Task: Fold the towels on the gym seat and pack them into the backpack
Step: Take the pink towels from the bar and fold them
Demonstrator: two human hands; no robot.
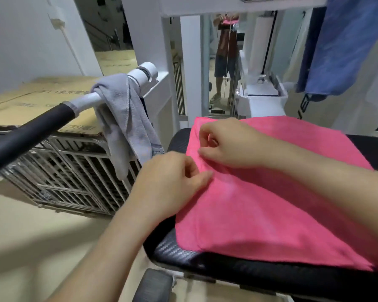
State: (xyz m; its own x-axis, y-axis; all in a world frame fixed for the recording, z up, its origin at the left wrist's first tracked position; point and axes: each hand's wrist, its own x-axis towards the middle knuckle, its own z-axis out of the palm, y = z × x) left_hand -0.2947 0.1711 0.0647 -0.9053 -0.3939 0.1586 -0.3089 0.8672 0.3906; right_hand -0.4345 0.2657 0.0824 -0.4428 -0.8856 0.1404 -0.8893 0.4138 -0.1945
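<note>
A pink towel (260, 203) lies spread over the black gym seat (183, 253). My left hand (170, 182) pinches the towel's left edge between thumb and fingers. Just beyond it, my right hand (225, 142) reaches across and pinches the same left edge with curled fingers. A grey towel (124, 118) hangs bunched over the machine's white handle bar (85, 101) at the left. A blue towel (345, 44) hangs from the machine at the upper right. No backpack is in view.
The handle bar's black grip (26, 136) juts toward me at the left. A metal wire cage (70, 175) topped with cardboard (31, 101) stands on the floor left of the seat. The white machine frame and a mirror (223, 62) stand behind the seat.
</note>
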